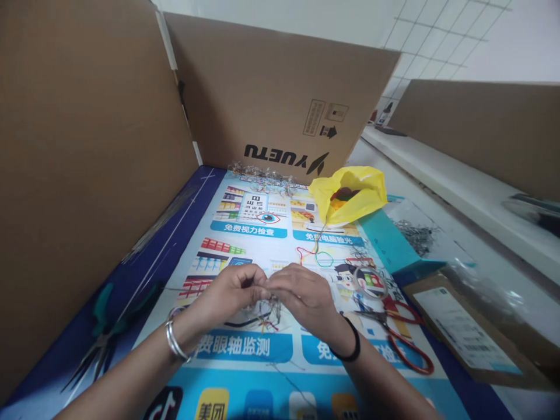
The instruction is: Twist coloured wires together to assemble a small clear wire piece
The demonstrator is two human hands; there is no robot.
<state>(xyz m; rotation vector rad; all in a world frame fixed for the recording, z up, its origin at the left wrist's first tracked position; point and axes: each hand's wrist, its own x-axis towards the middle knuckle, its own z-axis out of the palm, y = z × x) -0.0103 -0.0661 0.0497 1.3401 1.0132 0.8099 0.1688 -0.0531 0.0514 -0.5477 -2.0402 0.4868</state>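
Note:
Over the printed poster, my left hand point(242, 286) and my right hand point(301, 291) meet with fingertips pinched together. Between and below them shows a small tangle of thin wire point(275, 309), with bits of red and yellow beneath it; its exact shape is partly hidden by the fingers. A dark thin strand point(175, 289) sticks out to the left of my left hand. Beyond my right hand, red and green thread point(324, 258) lies loose on the poster, running up to a yellow bag point(371, 189) with coloured material inside.
Green-handled pliers point(105, 332) lie at left, red-handled scissors point(389, 326) at right beside a tape roll point(370, 283). Wire pieces point(266, 175) are heaped by the cardboard wall point(262, 87). A blue box point(394, 242), metal bits point(417, 236) and a labelled package point(468, 329) stand right.

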